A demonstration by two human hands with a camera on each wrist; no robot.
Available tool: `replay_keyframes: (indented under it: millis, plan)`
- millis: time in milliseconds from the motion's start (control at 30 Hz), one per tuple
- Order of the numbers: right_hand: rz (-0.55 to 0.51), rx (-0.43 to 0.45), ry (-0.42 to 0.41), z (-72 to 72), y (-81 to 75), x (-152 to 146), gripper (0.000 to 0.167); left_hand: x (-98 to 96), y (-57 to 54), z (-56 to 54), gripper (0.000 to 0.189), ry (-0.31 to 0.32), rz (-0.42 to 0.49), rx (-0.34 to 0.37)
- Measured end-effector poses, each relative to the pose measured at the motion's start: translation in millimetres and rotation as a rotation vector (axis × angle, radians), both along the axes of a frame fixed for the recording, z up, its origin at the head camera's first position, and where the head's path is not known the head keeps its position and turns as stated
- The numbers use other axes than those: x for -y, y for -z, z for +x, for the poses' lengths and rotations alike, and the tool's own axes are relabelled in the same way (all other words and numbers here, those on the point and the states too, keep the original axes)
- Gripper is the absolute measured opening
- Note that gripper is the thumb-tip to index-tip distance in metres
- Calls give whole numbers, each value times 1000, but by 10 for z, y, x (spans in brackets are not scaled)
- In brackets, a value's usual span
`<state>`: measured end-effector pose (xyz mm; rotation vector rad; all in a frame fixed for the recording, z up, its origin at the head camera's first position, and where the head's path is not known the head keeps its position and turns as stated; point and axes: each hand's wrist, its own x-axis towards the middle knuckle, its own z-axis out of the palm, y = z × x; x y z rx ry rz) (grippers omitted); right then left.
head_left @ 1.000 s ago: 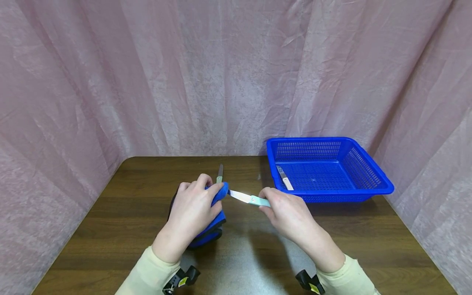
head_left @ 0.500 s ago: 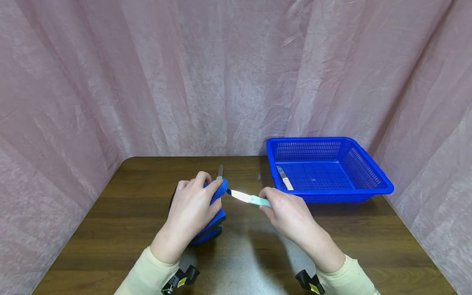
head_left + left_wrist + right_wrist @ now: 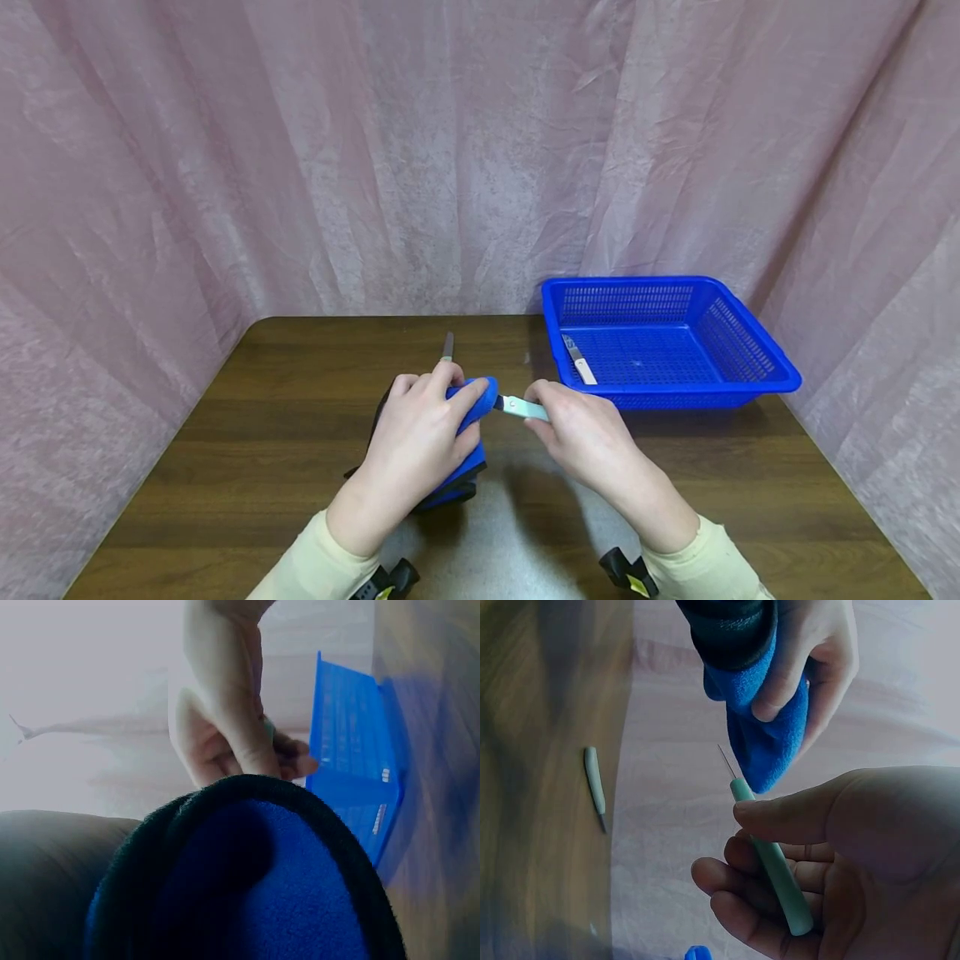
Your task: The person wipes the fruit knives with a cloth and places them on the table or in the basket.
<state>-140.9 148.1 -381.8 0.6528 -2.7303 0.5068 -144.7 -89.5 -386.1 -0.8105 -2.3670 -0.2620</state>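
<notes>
My left hand (image 3: pixel 420 433) grips a folded blue cloth (image 3: pixel 483 398) with black edging, its thumb and fingers pinching one corner. In my right hand (image 3: pixel 588 429) is a small knife (image 3: pixel 522 407), held by its mint-green handle between thumb and fingers. From the head view the cloth corner covers most of the blade, right up near the handle. The right wrist view shows the thin blade (image 3: pixel 727 761) nearly edge-on beside the cloth. Beyond my left hand, a second knife (image 3: pixel 594 780) with a pale green handle lies on the table.
A blue plastic basket (image 3: pixel 675 389) stands at the back right of the wooden table (image 3: pixel 225 433). Inside it, a knife with a white handle (image 3: pixel 581 362) lies along the left side. Pink curtains (image 3: pixel 450 167) hang behind the table and at both sides.
My left hand has moved right with the cloth, along the blade toward the handle. The blade, bare half a second ago, is now largely covered in the head view. My right hand stays nearly still.
</notes>
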Motion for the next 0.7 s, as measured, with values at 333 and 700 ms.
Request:
replay_keyframes:
  millis: [333, 700]
  plan:
    - [-1, -4, -3, -9, 19, 21, 20, -87, 19, 73, 41, 41, -44, 20]
    - [9, 2, -3, -10, 25, 18, 20, -70, 27, 56, 41, 19, -44, 41]
